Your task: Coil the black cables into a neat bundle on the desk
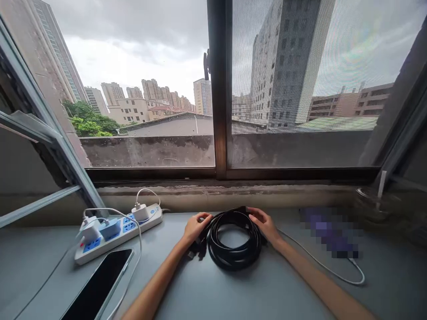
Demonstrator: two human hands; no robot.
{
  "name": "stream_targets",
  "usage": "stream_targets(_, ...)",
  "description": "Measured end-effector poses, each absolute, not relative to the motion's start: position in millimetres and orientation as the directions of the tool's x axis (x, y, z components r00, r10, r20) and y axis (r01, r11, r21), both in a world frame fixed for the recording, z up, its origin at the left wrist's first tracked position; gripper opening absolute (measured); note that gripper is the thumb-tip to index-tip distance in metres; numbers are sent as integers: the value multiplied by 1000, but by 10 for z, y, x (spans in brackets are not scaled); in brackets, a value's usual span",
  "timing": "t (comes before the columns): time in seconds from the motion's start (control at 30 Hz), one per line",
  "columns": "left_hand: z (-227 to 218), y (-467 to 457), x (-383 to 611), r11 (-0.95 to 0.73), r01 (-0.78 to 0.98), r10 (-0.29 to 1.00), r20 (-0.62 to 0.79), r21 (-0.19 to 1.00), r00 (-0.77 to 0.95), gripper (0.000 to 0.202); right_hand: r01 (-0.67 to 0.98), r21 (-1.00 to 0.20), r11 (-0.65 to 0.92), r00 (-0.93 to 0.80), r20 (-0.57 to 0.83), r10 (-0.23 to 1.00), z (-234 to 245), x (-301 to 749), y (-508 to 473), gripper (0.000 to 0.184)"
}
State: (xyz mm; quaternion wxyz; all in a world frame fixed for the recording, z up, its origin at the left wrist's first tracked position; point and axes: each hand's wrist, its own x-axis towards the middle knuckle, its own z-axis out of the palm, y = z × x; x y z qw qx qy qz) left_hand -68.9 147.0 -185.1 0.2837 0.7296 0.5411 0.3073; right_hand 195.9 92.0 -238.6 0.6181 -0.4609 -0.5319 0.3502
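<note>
A coil of black cable [233,254] lies on the grey sill [253,293] in front of me, wound in several loops. My left hand [195,226] grips the coil's left side, fingers curled over the strands, with the cable's plug ends [196,251] just below it. On the coil's upper right side rests my right hand [265,224], its fingers closed on the loops near the top.
A white and blue power strip [116,233] with three white chargers plugged in lies at the left. A dark phone [98,286] sits at the lower left. A thin white cable [333,271] runs right to a blurred-out object [332,231]. Window frame [218,111] stands behind.
</note>
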Motion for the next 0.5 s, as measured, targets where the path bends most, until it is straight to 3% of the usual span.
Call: stream_targets(0.5, -1861, 1474, -673, -238, 662, 968, 114, 711, 225, 59, 77, -943, 322, -107, 314, 943, -2281, 2042, 826, 56)
